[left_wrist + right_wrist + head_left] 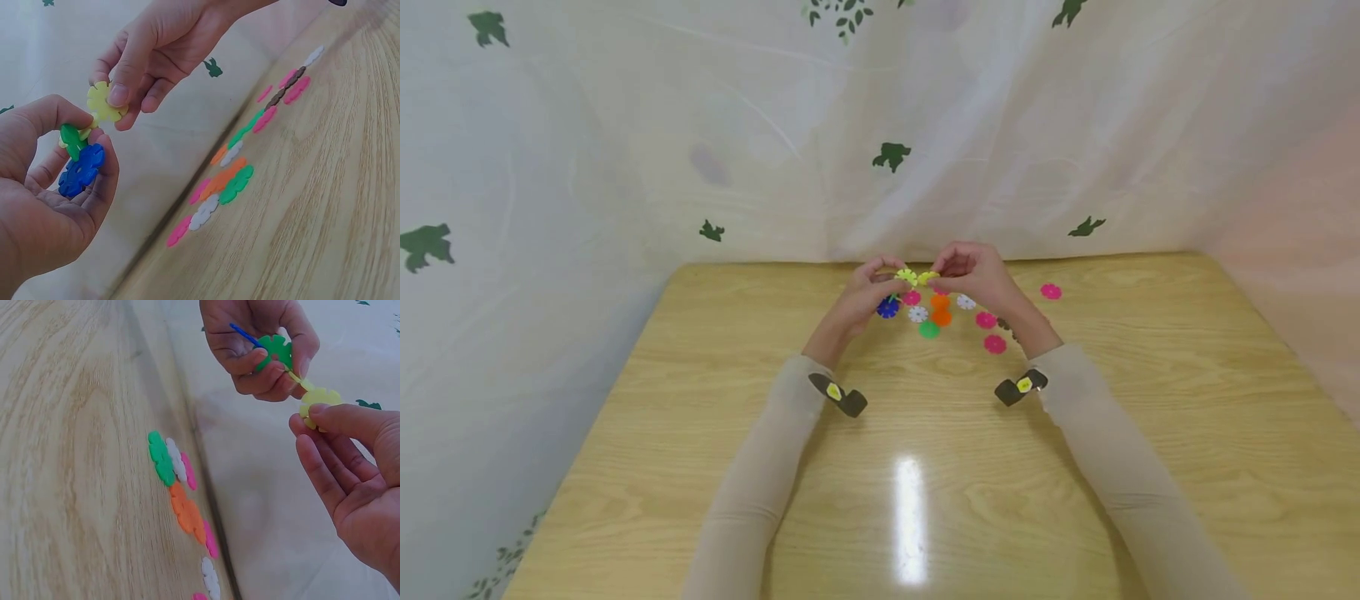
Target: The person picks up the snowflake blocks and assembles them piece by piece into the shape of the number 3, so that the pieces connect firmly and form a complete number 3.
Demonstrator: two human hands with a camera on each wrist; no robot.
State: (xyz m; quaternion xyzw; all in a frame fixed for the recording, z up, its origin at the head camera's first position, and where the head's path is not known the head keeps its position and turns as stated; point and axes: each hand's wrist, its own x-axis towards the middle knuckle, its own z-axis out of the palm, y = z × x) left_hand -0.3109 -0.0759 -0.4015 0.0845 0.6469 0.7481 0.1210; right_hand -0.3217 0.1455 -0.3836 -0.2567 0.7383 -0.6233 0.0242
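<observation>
My left hand [56, 181] holds a small joined chain of notched plastic discs, among them a blue disc [82, 170], a green disc [73, 142] and a yellow one partly hidden by the fingers. Between thumb and fingers, my right hand [362, 456] pinches another yellow disc [317, 406], flower-shaped with slots round its rim. Its edge meets the yellow disc at the end of the chain; whether the slots are interlocked I cannot tell. Both hands are raised above the far part of the table, close together in the head view.
Loose discs lie on the wooden table [880, 467] below the hands: orange [942, 317], green [929, 330], white [917, 314], brown and several pink ones [995, 344]. One pink disc [1051, 291] lies farther right. A pale curtain [760, 133] hangs behind the table's far edge.
</observation>
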